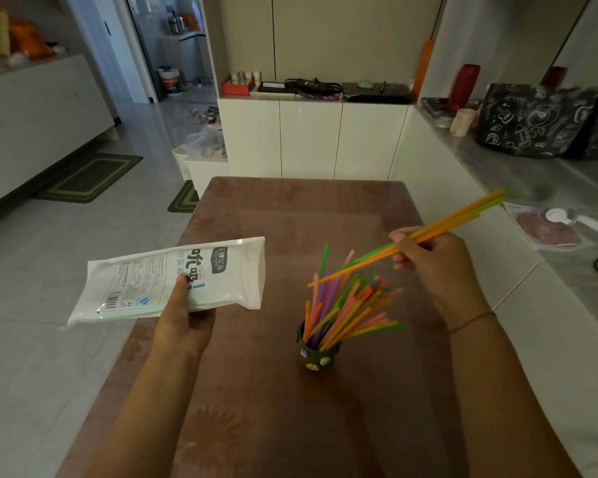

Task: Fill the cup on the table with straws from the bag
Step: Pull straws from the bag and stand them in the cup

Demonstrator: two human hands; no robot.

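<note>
A small dark green cup (316, 357) stands on the brown table (290, 208), crammed with several coloured straws (346, 312) that fan out to the right. My left hand (183, 322) grips a white printed straw bag (145, 281) from below, thumb on top, held level over the table's left edge. My right hand (428, 260) pinches a few orange and green straws (463, 215) above and to the right of the cup. Their lower ends slant down-left over the straws in the cup.
A white counter (532, 188) runs along the table's right side with a dark patterned bag (546, 122), a red bottle and a white scoop on it. White cabinets stand beyond the table's far end. Tiled floor with green mats lies to the left.
</note>
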